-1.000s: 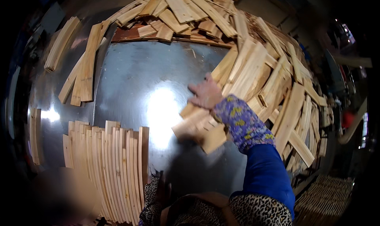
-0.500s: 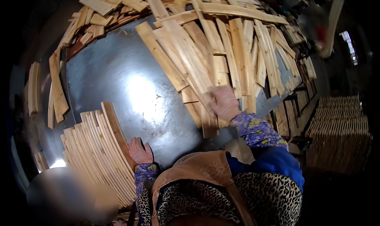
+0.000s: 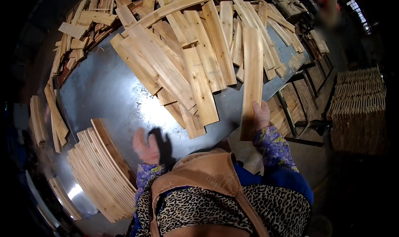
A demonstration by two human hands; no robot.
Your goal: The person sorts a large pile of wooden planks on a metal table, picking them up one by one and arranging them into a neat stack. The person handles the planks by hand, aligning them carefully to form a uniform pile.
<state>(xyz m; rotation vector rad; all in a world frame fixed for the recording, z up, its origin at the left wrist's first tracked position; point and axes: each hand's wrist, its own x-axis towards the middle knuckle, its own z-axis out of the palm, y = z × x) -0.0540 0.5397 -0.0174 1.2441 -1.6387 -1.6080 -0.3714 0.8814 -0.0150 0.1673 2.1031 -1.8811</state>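
Observation:
My right hand [image 3: 261,114] grips the near end of a pale wooden board [image 3: 252,71], which points away from me at the right edge of the metal table [image 3: 104,83]. The thumb lies on the board's upper face; the other fingers are mostly hidden. Raised a little above the table, my left hand [image 3: 146,146] is empty with its fingers apart, its shadow falling beside it. To its left is a row of boards [image 3: 97,170] standing on edge, packed side by side. Loose boards [image 3: 201,85] lie fanned and overlapping in front of me.
A heap of mixed wooden pieces [image 3: 87,19] covers the table's far left. On the right stand a dark metal frame [image 3: 291,108] and a tall stack of wooden slats [image 3: 357,108]. A few boards [image 3: 37,120] lie at the far left. Someone's blurred red item [image 3: 323,1] shows top right.
My right hand has moved right and now holds a board apart from the fanned ones. My left hand has lifted off the row's end board. The view has shifted.

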